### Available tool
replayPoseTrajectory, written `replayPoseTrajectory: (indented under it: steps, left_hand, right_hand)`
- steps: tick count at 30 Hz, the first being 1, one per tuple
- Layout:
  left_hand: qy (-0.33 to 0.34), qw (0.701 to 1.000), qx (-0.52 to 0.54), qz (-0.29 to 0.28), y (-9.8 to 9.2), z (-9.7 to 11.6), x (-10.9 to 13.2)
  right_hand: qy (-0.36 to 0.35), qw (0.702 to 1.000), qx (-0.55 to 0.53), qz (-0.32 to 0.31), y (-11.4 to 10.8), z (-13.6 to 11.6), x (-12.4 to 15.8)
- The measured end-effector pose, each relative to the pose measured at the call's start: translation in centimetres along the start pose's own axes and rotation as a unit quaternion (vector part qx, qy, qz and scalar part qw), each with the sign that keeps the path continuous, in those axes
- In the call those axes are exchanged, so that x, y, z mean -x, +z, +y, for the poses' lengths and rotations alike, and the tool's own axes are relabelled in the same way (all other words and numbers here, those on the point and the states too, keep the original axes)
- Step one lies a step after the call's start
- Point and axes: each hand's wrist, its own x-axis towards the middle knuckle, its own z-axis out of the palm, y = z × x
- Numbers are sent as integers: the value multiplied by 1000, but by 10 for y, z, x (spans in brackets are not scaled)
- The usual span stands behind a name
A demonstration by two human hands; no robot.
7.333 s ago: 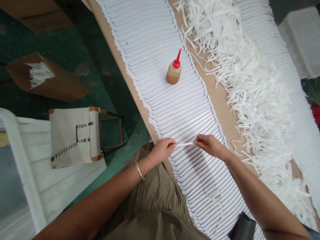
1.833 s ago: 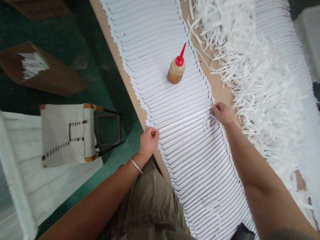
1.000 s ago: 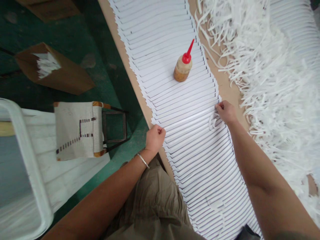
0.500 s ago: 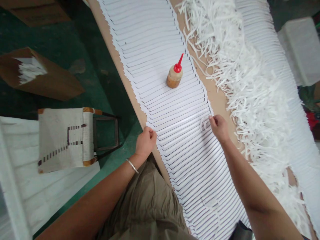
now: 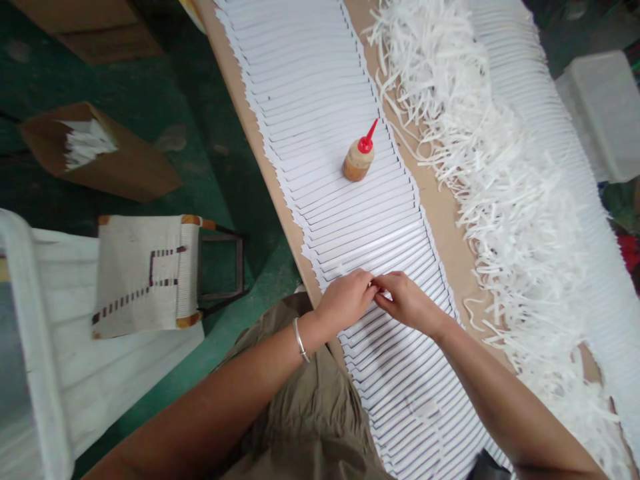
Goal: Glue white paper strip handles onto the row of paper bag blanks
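My left hand [image 5: 347, 301] and my right hand [image 5: 406, 301] meet at the fingertips above overlapping white paper sheets [image 5: 330, 133]. Both are closed in a pinch. Whatever lies between the fingers is hidden or too small to name. Just beyond my left hand's knuckles a small white bit shows against the sheets. Behind the hands, a squeeze bottle [image 5: 357, 164] with a red pointed nozzle and brownish liquid stands upright on the paper. Each sheet's edge shows as a dark line, running down the table in a long fanned row.
A heap of white paper strips [image 5: 520, 207] covers the table's right part, beside another row of sheets [image 5: 515, 53]. Bare tan tabletop [image 5: 443, 207] shows between. On the floor at left are a woven stool [image 5: 145, 277] and an open cardboard box [image 5: 135, 167].
My right hand has come left from the sheets' far edge, where it pinched a curled white strip. My left hand has moved right to meet it. A curled strip now shows beside the heap.
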Motion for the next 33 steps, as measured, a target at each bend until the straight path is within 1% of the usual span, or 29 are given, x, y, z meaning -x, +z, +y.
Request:
replayPoseTrajectory:
  steps: [3, 6, 9, 11, 14, 16, 20, 22, 24, 27, 29, 33]
  left_hand:
    - [-40, 997, 64, -24, -6, -14, 3]
    - [-91, 985, 144, -40, -10, -28, 11]
    - [-153, 967, 201, -16, -18, -39, 19]
    - [-181, 960, 212, 4, -26, -47, 23]
    - [-204, 960, 188, 44, -38, -63, 27]
    - [-218, 958, 166, 84, -41, -75, 25]
    - [-247, 946, 119, 174, -35, -93, 14]
    - [-259, 940, 90, 202, -29, -99, 6]
    - [-272, 936, 61, 213, -24, -102, -2]
    - [-274, 937, 26, 216, -19, -103, -9]
    - [-268, 939, 8, 215, -18, -103, -11]
    - [-263, 940, -5, 216, -16, -102, -10]
  right_hand:
    - [46, 997, -58, -5, 3, -1, -4]
    - [76, 992, -99, -4, 5, 7, -8]
    - [91, 987, -133, -6, -2, 24, -10]
    - [112, 984, -140, 4, -13, 43, -10]
    - [164, 976, -135, 40, -36, 80, -9]
    - [196, 969, -130, 72, -50, 105, -10]
    - [228, 957, -111, 144, -73, 146, -20]
    - [235, 952, -87, 178, -81, 162, -28]
    - [239, 947, -60, 207, -87, 175, -35]
    - [233, 946, -44, 223, -90, 191, -45]
    - [232, 943, -54, 231, -90, 198, -51]
    - [251, 927, -86, 264, -87, 205, -61]
